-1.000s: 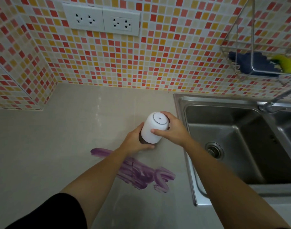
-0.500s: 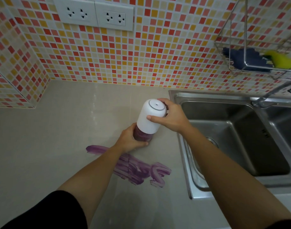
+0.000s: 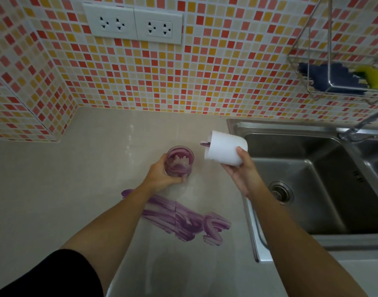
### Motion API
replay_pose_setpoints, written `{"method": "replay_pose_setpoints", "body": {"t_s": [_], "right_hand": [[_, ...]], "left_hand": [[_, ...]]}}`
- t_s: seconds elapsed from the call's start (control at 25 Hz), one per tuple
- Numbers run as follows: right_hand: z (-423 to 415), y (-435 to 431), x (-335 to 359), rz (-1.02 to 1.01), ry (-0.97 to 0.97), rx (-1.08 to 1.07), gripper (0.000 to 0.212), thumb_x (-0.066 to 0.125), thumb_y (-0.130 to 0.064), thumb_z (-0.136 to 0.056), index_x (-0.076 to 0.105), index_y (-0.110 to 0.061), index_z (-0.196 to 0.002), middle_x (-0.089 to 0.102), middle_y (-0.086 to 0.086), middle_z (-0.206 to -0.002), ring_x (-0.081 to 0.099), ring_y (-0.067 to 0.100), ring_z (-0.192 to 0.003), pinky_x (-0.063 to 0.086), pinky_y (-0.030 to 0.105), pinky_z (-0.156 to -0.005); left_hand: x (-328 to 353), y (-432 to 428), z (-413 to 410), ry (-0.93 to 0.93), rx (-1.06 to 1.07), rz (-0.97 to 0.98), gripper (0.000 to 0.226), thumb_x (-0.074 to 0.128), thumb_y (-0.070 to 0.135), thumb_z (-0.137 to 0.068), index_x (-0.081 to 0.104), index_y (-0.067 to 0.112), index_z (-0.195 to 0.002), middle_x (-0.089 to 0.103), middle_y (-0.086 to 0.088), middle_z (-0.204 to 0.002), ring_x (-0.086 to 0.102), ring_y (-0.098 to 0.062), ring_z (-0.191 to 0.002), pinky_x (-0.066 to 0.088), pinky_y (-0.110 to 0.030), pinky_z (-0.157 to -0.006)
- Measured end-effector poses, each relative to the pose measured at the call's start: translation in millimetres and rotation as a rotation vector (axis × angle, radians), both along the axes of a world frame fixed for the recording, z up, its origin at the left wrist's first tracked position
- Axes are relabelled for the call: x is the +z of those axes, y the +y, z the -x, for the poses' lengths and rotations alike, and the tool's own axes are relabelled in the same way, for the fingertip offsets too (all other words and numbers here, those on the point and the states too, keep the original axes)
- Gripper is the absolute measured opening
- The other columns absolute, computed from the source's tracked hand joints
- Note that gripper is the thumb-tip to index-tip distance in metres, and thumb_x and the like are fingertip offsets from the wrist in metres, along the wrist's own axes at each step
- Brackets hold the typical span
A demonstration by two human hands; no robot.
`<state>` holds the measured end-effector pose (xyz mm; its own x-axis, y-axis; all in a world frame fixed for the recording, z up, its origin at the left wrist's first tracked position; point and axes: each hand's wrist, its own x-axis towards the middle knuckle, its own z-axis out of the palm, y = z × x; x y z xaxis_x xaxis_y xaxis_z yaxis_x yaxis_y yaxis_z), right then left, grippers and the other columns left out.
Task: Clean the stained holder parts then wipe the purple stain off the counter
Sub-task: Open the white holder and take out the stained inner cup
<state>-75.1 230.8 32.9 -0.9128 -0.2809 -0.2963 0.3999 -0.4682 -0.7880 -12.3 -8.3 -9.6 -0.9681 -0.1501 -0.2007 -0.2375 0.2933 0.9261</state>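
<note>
The holder is in two pieces. My left hand (image 3: 160, 179) grips the clear inner cup (image 3: 179, 162), smeared purple inside, standing on the counter (image 3: 55, 200). My right hand (image 3: 239, 174) holds the white outer shell (image 3: 225, 150) tilted on its side, lifted just left of the sink's edge; a purple smear shows at its open rim. A wide purple stain (image 3: 183, 219) streaks the counter below my left hand, between my forearms.
A steel double sink (image 3: 312, 189) with a drain (image 3: 280, 192) lies to the right, the faucet (image 3: 364, 123) above it. A wire rack (image 3: 334, 78) on the tiled wall holds a blue cloth (image 3: 325, 76) and a yellow sponge (image 3: 374, 77). Wall sockets (image 3: 134, 24) sit above.
My right hand has lifted the white shell off the purple-smeared cup and tipped it sideways towards the sink. My left hand still holds the cup on the counter.
</note>
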Motion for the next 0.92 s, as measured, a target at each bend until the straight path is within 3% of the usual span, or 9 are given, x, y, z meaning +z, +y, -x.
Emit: {"method": "replay_pose_setpoints", "body": {"t_s": [0.2,0.36,0.48,0.56,0.72,0.92], "right_hand": [[-12.5,-12.0,-38.2,0.012,-0.066,0.042,0.084,0.076,-0.017,-0.059,0.038,-0.005,-0.133,0.047,0.019,-0.138,0.051,0.034,-0.121,0.054,0.033,-0.078],[-19.6,-26.3,-37.7,-0.133,0.022,0.071,0.056,0.069,-0.011,-0.064,0.051,-0.011,-0.118,0.057,0.011,-0.119,0.057,0.026,-0.108,0.053,0.031,-0.084],[-22.8,-31.1,-34.7,-0.511,0.149,0.148,0.07,0.078,-0.023,-0.067,0.043,-0.022,-0.127,0.056,0.003,-0.117,0.057,0.017,-0.104,0.051,0.026,-0.078],[-22.9,-32.1,-36.4,-0.677,0.223,0.163,0.075,0.08,-0.018,-0.069,0.039,-0.025,-0.131,0.053,-0.001,-0.117,0.054,0.012,-0.103,0.05,0.02,-0.072],[-21.1,-31.4,-44.5,-0.804,0.345,0.205,0.084,0.086,-0.013,-0.059,0.039,-0.026,-0.128,0.052,-0.003,-0.118,0.053,0.014,-0.104,0.051,0.02,-0.07],[-22.9,-26.7,-55.2,-0.83,0.355,0.226,0.085,0.088,-0.009,-0.054,0.038,-0.03,-0.118,0.054,-0.013,-0.11,0.056,0.009,-0.101,0.05,0.016,-0.069]], "left_hand": [[10.0,-19.7,-1.0,0.007,0.063,0.033,0.076,0.086,0.032,-0.046,0.051,0.03,-0.112,0.066,0.002,-0.107,0.063,-0.015,-0.099,0.051,-0.03,-0.091],[20.3,-31.8,-0.4,0.027,0.073,0.059,0.077,0.087,0.032,-0.046,0.049,0.032,-0.113,0.065,0.002,-0.108,0.063,-0.017,-0.1,0.051,-0.031,-0.09],[26.6,-37.9,-0.3,0.043,0.067,0.061,0.074,0.089,0.022,-0.055,0.048,0.03,-0.116,0.063,0.002,-0.109,0.061,-0.016,-0.099,0.049,-0.025,-0.085],[29.8,-40.7,-1.1,0.061,0.066,0.071,0.071,0.087,0.016,-0.059,0.047,0.029,-0.117,0.061,0.004,-0.107,0.06,-0.014,-0.097,0.047,-0.02,-0.081],[33.2,-45.2,-0.6,0.081,0.07,0.08,0.073,0.087,0.018,-0.06,0.048,0.025,-0.121,0.061,0.003,-0.11,0.059,-0.014,-0.099,0.047,-0.021,-0.083],[36.2,-48.1,-0.3,0.08,0.074,0.077,0.073,0.087,0.019,-0.06,0.047,0.027,-0.12,0.06,0.003,-0.114,0.058,-0.015,-0.104,0.048,-0.026,-0.089]]}}
